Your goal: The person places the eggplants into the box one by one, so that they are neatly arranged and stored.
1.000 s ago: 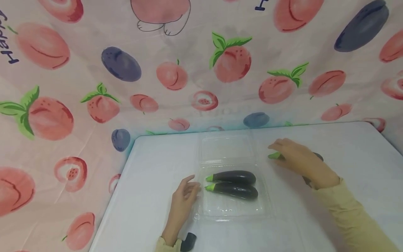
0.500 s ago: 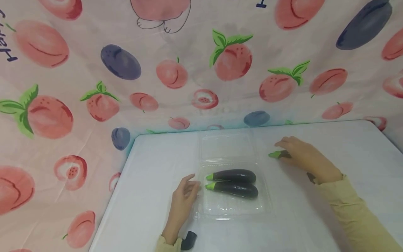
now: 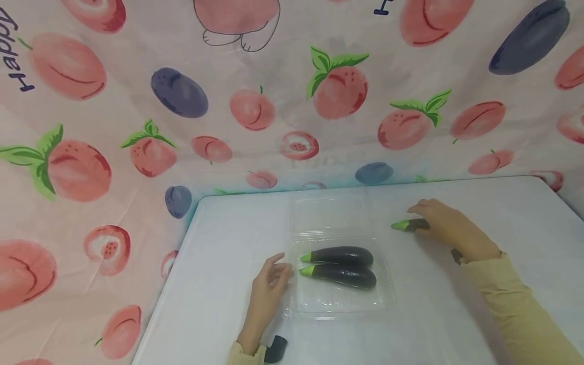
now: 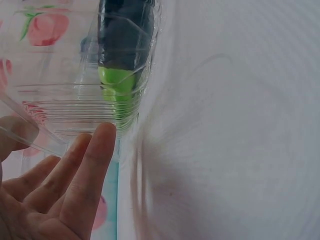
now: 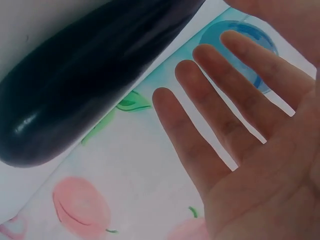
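Two dark eggplants with green tips, an upper eggplant (image 3: 342,256) and a lower eggplant (image 3: 344,276), lie side by side in a clear plastic clamshell box (image 3: 337,304) whose lid is folded back. My left hand (image 3: 266,291) rests at the box's left edge; in the left wrist view its straight fingers (image 4: 92,165) touch or nearly touch the ribbed side. On the right, my right hand (image 3: 449,228) is over a third eggplant (image 3: 417,224), hiding its middle. The right wrist view shows straight, spread fingers (image 5: 210,105), apart from this eggplant (image 5: 85,75).
The transparent lid (image 3: 330,215) lies flat behind the box. A white table (image 3: 219,253) carries everything, with a fruit-print cloth (image 3: 274,76) rising behind and to the left. A black object (image 3: 276,350) sits at the left wrist.
My right hand has shifted to the right along the third eggplant, uncovering more of its green end. The left hand and the boxed eggplants stay where they were.
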Action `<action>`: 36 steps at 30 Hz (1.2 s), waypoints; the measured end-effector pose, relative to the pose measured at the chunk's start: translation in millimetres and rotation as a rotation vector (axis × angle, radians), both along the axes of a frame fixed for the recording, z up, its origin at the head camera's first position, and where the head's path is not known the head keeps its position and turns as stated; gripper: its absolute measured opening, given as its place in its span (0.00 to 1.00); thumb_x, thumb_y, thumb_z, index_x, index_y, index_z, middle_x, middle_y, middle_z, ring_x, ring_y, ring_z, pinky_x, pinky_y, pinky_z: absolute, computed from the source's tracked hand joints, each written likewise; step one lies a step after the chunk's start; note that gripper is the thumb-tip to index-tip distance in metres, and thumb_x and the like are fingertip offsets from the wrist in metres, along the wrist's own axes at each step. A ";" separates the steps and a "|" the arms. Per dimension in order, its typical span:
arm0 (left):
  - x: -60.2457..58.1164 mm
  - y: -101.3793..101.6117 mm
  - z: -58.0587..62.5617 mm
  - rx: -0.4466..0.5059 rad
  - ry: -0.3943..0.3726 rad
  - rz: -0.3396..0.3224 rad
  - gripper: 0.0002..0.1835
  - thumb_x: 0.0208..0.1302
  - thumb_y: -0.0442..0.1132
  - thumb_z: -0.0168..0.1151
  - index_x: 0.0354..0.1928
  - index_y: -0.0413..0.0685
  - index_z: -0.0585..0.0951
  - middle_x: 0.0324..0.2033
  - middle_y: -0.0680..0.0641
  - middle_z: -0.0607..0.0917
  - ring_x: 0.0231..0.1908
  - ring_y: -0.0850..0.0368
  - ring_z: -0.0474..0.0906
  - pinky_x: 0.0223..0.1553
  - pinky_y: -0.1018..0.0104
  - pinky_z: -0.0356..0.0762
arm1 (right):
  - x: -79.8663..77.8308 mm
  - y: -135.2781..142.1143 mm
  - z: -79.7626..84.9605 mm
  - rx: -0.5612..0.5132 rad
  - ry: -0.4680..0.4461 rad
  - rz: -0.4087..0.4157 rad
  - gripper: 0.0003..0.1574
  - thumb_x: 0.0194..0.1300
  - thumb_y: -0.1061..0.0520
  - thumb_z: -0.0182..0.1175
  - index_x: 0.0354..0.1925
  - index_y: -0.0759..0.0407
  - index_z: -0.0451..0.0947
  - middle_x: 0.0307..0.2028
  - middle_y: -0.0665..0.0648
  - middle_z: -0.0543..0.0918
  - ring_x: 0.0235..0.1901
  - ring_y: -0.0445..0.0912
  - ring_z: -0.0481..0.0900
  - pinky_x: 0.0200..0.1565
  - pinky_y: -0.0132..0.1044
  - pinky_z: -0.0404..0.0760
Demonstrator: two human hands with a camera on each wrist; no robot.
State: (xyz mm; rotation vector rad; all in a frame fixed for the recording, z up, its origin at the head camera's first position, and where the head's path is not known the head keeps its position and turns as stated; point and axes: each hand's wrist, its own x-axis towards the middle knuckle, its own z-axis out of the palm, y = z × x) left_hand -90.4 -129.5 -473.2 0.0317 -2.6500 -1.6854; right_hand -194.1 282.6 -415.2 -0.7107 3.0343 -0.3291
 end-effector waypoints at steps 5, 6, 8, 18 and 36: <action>0.5 0.8 0.5 -0.005 -0.002 0.000 0.25 0.73 0.52 0.57 0.66 0.53 0.72 0.50 0.48 0.85 0.52 0.55 0.83 0.49 0.72 0.84 | 0.4 4.0 -2.3 0.001 -0.011 -0.009 0.28 0.52 0.65 0.74 0.52 0.71 0.79 0.45 0.65 0.82 0.48 0.60 0.78 0.50 0.58 0.81; 0.6 0.9 0.6 -0.002 -0.006 0.000 0.25 0.73 0.52 0.57 0.67 0.54 0.71 0.50 0.49 0.85 0.52 0.55 0.83 0.49 0.72 0.84 | 0.4 4.5 -2.9 0.001 -0.011 -0.012 0.27 0.52 0.66 0.74 0.52 0.71 0.79 0.45 0.65 0.82 0.48 0.60 0.78 0.51 0.58 0.81; 0.7 0.7 0.3 0.002 -0.004 -0.003 0.25 0.73 0.52 0.57 0.67 0.54 0.71 0.50 0.49 0.85 0.52 0.55 0.83 0.49 0.72 0.84 | 0.0 6.3 -4.2 0.002 -0.018 -0.013 0.27 0.52 0.66 0.74 0.51 0.71 0.79 0.44 0.65 0.82 0.47 0.60 0.79 0.50 0.58 0.81; -0.3 0.4 -0.9 0.008 0.000 -0.006 0.25 0.73 0.52 0.57 0.66 0.53 0.72 0.50 0.49 0.85 0.52 0.55 0.83 0.50 0.71 0.84 | 0.2 8.8 -12.3 -0.007 0.016 0.001 0.16 0.53 0.70 0.70 0.43 0.66 0.83 0.38 0.59 0.84 0.42 0.57 0.81 0.47 0.56 0.82; 0.2 -0.1 -0.8 -0.006 -0.003 0.001 0.25 0.72 0.53 0.57 0.66 0.54 0.72 0.50 0.48 0.85 0.52 0.54 0.83 0.49 0.70 0.84 | 4.0 6.8 -14.6 0.011 0.062 -0.003 0.17 0.54 0.69 0.71 0.44 0.64 0.83 0.36 0.57 0.83 0.40 0.54 0.81 0.44 0.54 0.84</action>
